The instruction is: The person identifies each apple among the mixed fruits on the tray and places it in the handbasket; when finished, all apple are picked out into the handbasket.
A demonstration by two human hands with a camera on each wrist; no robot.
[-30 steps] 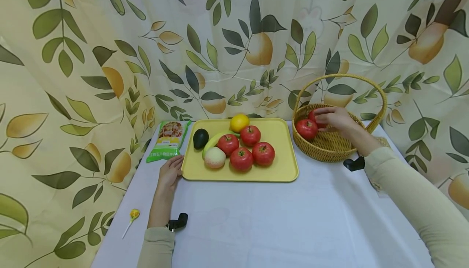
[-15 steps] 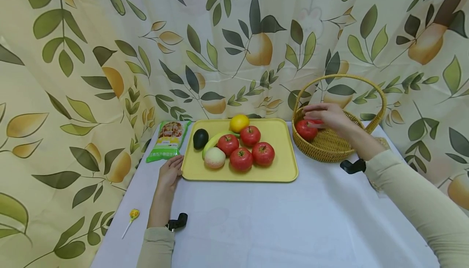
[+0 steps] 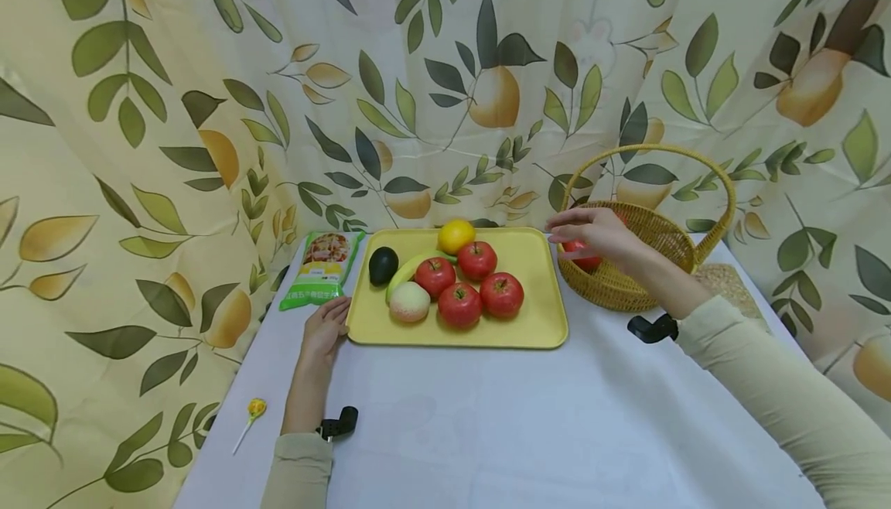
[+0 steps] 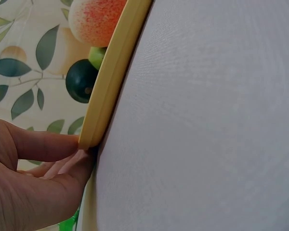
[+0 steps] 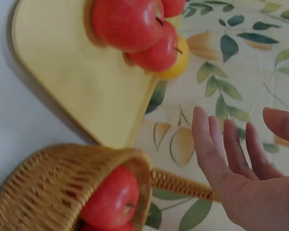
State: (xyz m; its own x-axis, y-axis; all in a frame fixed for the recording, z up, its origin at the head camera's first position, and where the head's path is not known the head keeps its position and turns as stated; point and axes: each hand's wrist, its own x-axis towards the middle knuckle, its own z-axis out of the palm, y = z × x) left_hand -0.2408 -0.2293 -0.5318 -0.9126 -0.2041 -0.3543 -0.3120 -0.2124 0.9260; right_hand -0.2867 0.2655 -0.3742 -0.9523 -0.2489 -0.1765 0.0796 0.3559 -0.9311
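Observation:
My left hand [image 3: 323, 329] is at the left edge of the yellow tray [image 3: 529, 315]. In the left wrist view, its thumb and fingers pinch the tray's rim near a corner. On the tray lie several red apples [image 3: 459, 305], a peach [image 3: 409, 302], an avocado [image 3: 383, 266], a banana [image 3: 402, 275] and a yellow citrus fruit [image 3: 456, 237]. Over the left rim of the wicker basket [image 3: 609, 292] is my right hand [image 3: 595, 232], fingers spread and holding nothing. Inside the basket, a red apple [image 5: 113, 199] shows, with another partly hidden.
A green food packet [image 3: 322, 269] lies left of the tray. Nearer the front left is a lollipop [image 3: 256, 408]. The basket's tall handle [image 3: 650, 147] arches above it. A tan woven mat [image 3: 731, 286] sits to its right. A leaf-patterned curtain [image 3: 445, 83] hangs behind the white table.
My right hand has left the apples in the basket and moved left, out over the rim. My left hand has stayed at the tray's edge.

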